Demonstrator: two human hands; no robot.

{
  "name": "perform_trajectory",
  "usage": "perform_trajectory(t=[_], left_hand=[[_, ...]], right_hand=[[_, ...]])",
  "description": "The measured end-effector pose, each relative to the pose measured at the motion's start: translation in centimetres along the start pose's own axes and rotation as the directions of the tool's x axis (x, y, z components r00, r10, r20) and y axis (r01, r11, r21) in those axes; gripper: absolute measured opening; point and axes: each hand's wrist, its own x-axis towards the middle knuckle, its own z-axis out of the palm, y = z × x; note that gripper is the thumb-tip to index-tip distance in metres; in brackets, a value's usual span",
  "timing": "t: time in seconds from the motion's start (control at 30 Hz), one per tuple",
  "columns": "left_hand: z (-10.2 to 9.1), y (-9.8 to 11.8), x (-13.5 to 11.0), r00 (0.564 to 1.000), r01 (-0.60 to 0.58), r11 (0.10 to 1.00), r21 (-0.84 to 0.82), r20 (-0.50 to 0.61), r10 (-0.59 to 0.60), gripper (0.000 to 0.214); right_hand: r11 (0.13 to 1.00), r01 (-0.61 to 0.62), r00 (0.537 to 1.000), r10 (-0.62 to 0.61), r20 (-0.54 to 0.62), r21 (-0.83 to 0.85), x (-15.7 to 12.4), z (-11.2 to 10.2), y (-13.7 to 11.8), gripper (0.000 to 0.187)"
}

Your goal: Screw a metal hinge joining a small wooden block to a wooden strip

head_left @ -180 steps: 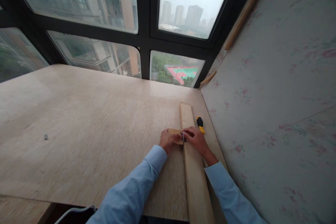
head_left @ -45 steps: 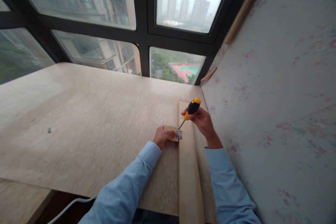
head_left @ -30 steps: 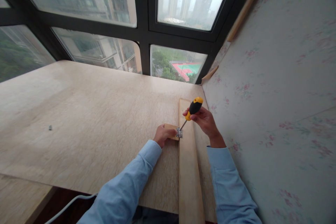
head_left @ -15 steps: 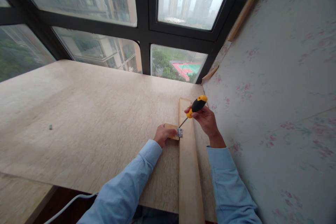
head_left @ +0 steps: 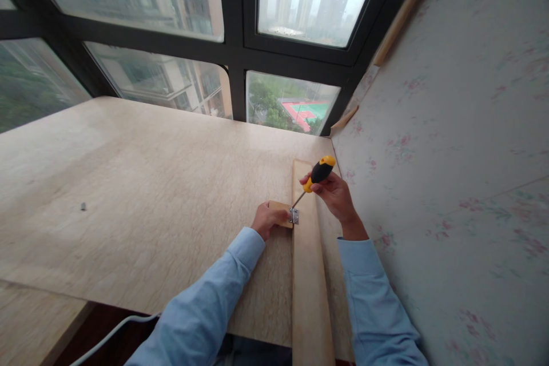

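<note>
A yellow and black screwdriver (head_left: 322, 170) is gripped by its lower handle in my right hand (head_left: 337, 197). Its thin shaft slants down and left, with the tip at a small metal hinge (head_left: 294, 216). My left hand (head_left: 270, 219) is closed around a short wooden block (head_left: 281, 207), its thumb lying on or beside the hinge. The hinge bridges the block and a long wooden board (head_left: 307, 274), which runs toward me along the right. The screw under the tip is too small to make out.
A marble-patterned surface (head_left: 171, 183) spreads to the left, with a small metal piece (head_left: 83, 206) lying on it. Dark-framed windows (head_left: 234, 57) stand behind. A flowered wall (head_left: 454, 183) rises close by my right arm. A white cable (head_left: 115, 329) hangs near the front edge.
The screwdriver handle has shifted slightly to the left with my right hand. My left hand, the block and the hinge stay where they were.
</note>
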Motion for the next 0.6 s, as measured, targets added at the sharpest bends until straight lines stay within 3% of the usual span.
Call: perform_trajectory(t=[0.47,0.6], left_hand=[[-0.03,-0.17,0.14,1.000,-0.004,1.000,0.020,-0.016,0.004,0.032],[-0.04,-0.16,0.06,1.000,-0.003,1.000,0.019,-0.014,0.003,0.032]], right_hand=[[1.000,-0.026,1.000,0.026,-0.007,0.017,0.01,-0.45,0.33,0.033],[0.996,-0.003,0.997,-0.005,-0.083,-0.093,0.01,-0.08,0.78,0.044]])
